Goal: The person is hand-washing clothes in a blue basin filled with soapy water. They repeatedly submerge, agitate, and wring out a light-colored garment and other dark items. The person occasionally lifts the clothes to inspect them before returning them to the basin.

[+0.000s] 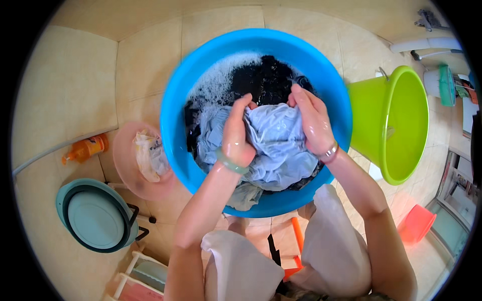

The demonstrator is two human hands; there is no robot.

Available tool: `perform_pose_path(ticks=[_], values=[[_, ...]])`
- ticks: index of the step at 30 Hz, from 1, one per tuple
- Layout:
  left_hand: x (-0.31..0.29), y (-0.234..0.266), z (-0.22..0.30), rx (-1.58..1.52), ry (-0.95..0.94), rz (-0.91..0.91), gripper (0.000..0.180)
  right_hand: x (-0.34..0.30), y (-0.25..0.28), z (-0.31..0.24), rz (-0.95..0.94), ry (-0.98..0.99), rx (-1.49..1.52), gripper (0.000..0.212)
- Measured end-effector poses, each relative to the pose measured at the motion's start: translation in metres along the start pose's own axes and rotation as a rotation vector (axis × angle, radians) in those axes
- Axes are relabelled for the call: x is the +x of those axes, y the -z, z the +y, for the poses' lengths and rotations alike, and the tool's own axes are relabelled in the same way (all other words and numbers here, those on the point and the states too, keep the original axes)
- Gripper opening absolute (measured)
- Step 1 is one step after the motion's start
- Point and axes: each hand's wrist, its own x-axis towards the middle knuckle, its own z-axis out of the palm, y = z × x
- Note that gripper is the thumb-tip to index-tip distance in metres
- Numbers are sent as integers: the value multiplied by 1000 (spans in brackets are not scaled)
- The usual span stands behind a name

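A large blue basin in front of me holds soapy water and wet laundry. My left hand and my right hand grip a wet light-blue garment from either side, its folds bunched between them. Fingers of both hands curl behind the fabric and are partly hidden. Dark wet cloth lies beyond the hands, beside white suds. A greyish cloth rests by the basin's near rim. A green bangle circles my left wrist, and a metal band circles my right.
Right of the basin is a lime-green bucket, tipped toward the right; farther off is a red bucket. On the left are a pink basin with pale cloth inside, an orange bottle, a grey-green basin and a white rack.
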Motion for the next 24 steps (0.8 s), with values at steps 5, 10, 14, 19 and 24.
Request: perform_pose_path(ticks=[5,10,14,19,24], values=[[-87,-73,54,218,-265,-358,35,-48,-9,-98,-67,231,439,31],[-118,-77,73,363,-399,-780,71,-61,3,-115,-234,542,369,26],[-95,-31,68,944,-261,-427,84,-78,22,-55,-337,515,-94,10],[-57,39,22,1289,-176,-260,33,-95,18,39,-579,343,-430,16],[-48,33,-15,1888,-752,-19,32,-72,17,50,-457,507,-510,15]])
